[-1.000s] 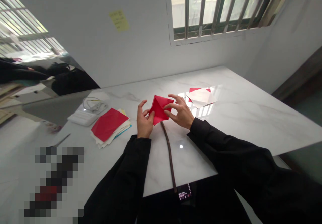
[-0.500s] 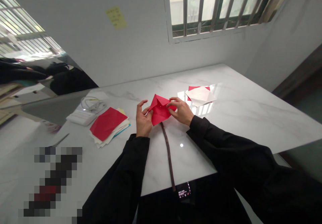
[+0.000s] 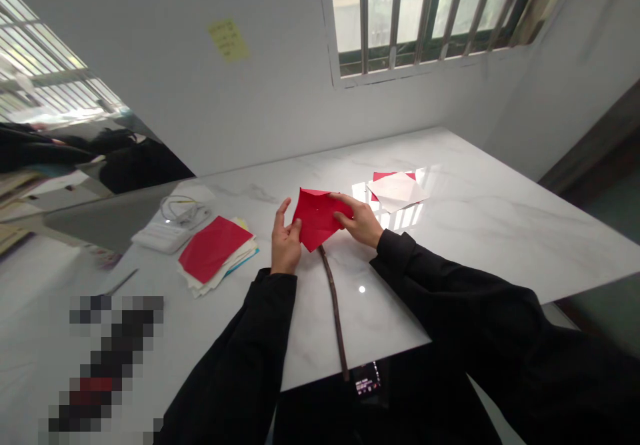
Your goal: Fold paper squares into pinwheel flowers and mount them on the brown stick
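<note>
Between my two hands is a sheet of red paper (image 3: pixel 320 218), creased and raised over the table. My left hand (image 3: pixel 287 241) pinches its left edge, thumb in front and index finger standing up apart from the paper. On the right edge, my right hand (image 3: pixel 359 219) grips with the thumb in front and the fingers along the top. A small light dot shows near the paper's middle. Below the paper, a thin brown stick (image 3: pixel 333 298) lies on the table, its lower end at the table's near edge; its upper end is hidden by the paper.
To the left lies a paper stack (image 3: pixel 215 251) with a red sheet on top, beside a white device with a coiled cable (image 3: pixel 183 211). White and red sheets (image 3: pixel 399 191) lie at the back right. The marble-patterned table (image 3: pixel 475 218) meets a wall behind.
The red paper's raised top fold has been opened out, so its front face now looks flatter. Both hands stay at its edges. The stick has not moved.
</note>
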The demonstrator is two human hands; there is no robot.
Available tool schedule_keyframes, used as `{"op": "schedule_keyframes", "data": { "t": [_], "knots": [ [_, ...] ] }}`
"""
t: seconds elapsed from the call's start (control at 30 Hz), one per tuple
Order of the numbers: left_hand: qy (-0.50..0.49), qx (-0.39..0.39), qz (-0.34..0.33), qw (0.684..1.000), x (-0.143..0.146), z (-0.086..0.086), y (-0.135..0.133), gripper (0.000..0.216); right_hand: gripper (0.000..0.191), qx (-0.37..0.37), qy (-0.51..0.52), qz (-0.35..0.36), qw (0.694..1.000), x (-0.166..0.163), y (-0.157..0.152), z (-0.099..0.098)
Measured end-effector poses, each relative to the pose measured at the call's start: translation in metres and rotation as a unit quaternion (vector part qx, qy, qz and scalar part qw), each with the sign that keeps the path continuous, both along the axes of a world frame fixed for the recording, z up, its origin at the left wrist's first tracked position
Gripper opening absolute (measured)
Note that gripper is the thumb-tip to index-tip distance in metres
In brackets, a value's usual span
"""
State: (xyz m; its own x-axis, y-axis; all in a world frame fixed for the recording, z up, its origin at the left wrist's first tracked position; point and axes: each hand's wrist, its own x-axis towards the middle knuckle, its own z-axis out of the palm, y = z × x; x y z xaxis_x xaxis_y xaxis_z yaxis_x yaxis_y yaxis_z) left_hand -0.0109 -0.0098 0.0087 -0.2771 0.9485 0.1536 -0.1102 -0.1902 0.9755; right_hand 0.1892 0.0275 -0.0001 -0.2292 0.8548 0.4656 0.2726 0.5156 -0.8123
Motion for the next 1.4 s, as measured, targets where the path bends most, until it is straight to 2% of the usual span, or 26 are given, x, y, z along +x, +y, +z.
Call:
{"op": "schedule_keyframes", "data": {
  "t": [0.1,0.23,0.33,0.43,0.5,0.6,0.67,0.77,0.9,0.97,1.1,1.27,1.4],
  "knots": [
    [0.022,0.008,0.047,0.999,-0.001,-0.001,0.002,0.065,0.054,-0.060,0.013,-0.002,0.998,0.000,-0.001,-0.001],
    [0.082,0.006,0.088,0.993,0.001,0.004,-0.003,0.073,0.056,-0.083,0.038,-0.032,0.995,0.000,0.003,-0.004],
    [0.136,0.044,0.064,0.988,0.006,0.010,-0.011,0.073,0.058,-0.078,0.031,-0.069,0.994,0.000,0.006,-0.004],
    [0.152,0.069,0.022,0.986,0.008,0.011,-0.015,0.056,0.059,-0.073,0.012,-0.086,0.994,0.000,0.005,-0.003],
    [0.148,0.065,-0.001,0.987,0.007,0.011,-0.015,0.046,0.059,-0.060,0.004,-0.089,0.994,0.001,0.004,-0.001],
    [0.153,0.039,-0.032,0.987,0.006,0.009,-0.013,0.054,0.060,-0.017,-0.007,-0.073,0.997,0.002,0.001,0.002],
    [0.166,0.029,-0.031,0.985,0.005,0.007,-0.010,0.057,0.061,0.018,-0.009,-0.045,0.999,0.003,-0.001,0.003],
    [0.165,0.010,-0.007,0.986,0.003,0.004,-0.007,0.048,0.062,0.064,-0.003,0.003,0.998,0.001,-0.002,0.002],
    [0.143,-0.028,-0.034,0.989,-0.001,0.002,-0.005,0.067,0.063,0.078,0.021,0.017,0.997,-0.001,0.001,-0.003],
    [0.139,-0.027,-0.045,0.989,-0.003,0.002,-0.005,0.072,0.062,0.046,0.044,0.012,0.998,0.000,0.005,-0.007],
    [0.113,-0.028,-0.052,0.992,-0.006,0.001,-0.004,0.074,0.063,-0.074,0.112,0.017,0.991,0.002,0.016,-0.013],
    [0.067,-0.032,-0.053,0.996,-0.007,-0.001,-0.001,0.077,0.062,-0.184,0.228,0.060,0.954,0.003,0.023,-0.015],
    [0.018,-0.028,-0.032,0.999,-0.008,-0.004,0.002,0.071,0.062,-0.248,0.297,0.060,0.920,0.003,0.023,-0.016]
  ]
}}
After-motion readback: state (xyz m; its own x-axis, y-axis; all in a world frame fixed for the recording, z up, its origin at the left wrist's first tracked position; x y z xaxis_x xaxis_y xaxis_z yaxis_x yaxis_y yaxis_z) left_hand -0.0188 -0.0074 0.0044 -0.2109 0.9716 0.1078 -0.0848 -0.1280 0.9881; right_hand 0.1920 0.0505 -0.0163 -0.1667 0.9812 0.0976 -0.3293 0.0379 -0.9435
